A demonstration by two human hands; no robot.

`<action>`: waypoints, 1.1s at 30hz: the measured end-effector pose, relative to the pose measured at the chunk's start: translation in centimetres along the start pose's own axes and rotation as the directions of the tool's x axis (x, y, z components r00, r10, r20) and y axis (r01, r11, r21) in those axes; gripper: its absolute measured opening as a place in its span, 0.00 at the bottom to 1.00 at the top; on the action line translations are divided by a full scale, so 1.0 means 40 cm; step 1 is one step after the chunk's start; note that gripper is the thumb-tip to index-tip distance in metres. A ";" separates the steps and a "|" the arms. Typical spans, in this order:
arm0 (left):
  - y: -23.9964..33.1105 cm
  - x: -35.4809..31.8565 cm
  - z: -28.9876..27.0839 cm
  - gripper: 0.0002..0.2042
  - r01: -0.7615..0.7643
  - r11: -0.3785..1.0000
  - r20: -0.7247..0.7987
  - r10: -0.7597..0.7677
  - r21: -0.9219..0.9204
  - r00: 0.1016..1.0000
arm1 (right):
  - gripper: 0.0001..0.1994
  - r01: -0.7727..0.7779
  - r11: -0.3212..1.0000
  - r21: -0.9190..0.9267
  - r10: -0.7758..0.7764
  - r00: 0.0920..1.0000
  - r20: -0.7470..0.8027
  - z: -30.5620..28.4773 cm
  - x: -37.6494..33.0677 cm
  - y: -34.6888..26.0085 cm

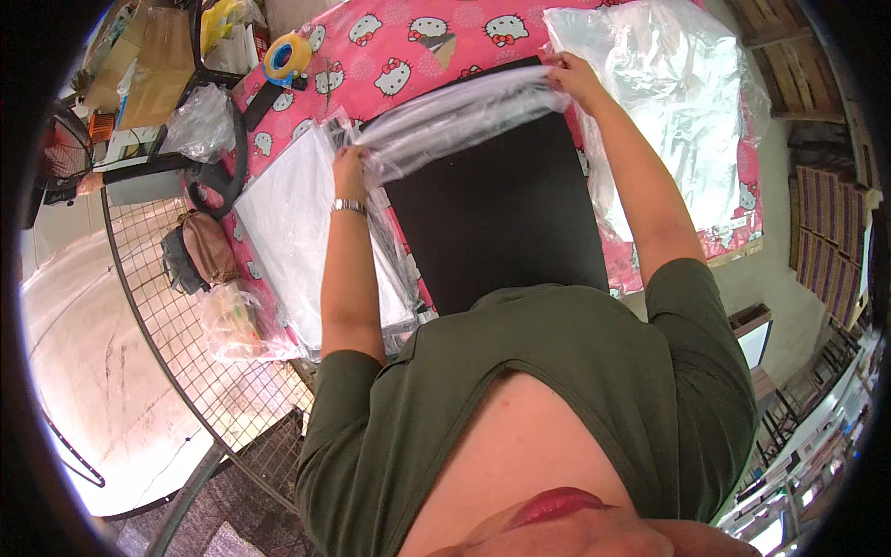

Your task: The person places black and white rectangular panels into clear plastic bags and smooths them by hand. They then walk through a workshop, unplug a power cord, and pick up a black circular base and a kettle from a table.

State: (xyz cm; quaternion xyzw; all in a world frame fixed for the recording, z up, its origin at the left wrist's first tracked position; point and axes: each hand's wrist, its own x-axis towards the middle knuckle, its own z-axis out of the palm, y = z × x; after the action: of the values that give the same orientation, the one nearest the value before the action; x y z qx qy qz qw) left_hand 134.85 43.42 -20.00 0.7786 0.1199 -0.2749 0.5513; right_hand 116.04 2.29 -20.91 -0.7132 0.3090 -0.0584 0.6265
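Observation:
A band of bunched clear plastic film (464, 127) stretches across the far part of a flat black board (501, 213). My left hand (350, 169), with a metal watch on the wrist, is closed on the film's left end. At the film's right end, by the board's far right corner, my right hand (574, 78) pinches it. Whether the film is a bag or a loose sheet, I cannot tell. The board's near edge is hidden behind my shirt. Under and beside my left forearm lies a stack of white, plastic-wrapped flat panels (292, 232).
A pink cartoon-print cloth (399, 46) covers the table. Clear plastic sheets or bags (664, 121) are piled at the right. Tape rolls (287, 58) sit at the far left, near crumpled plastic (202, 123). A wire mesh rack (186, 269) stands left of the table.

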 end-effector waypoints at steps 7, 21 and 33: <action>-0.018 0.168 0.000 0.17 -0.248 0.820 -0.030 0.307 0.515 0.951 | 0.20 0.093 0.547 -0.832 -0.189 0.982 -0.014 0.105 0.074 -0.043; 0.337 -0.229 -0.164 0.11 -0.218 0.953 0.287 0.153 0.210 0.946 | 0.13 -0.045 0.997 0.063 0.018 0.927 0.374 -0.125 -0.129 -0.334; 0.074 -0.121 -0.162 0.06 0.516 0.830 0.469 -0.550 0.213 0.691 | 0.09 -0.541 0.738 0.404 0.319 0.807 0.497 -0.119 -0.334 -0.093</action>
State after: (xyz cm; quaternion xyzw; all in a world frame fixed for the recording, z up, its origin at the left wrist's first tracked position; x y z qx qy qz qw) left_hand 134.24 48.89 -13.40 0.6256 0.1809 -0.6227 0.4338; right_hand 104.44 5.18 -12.41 -0.4159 0.3070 0.1539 0.8420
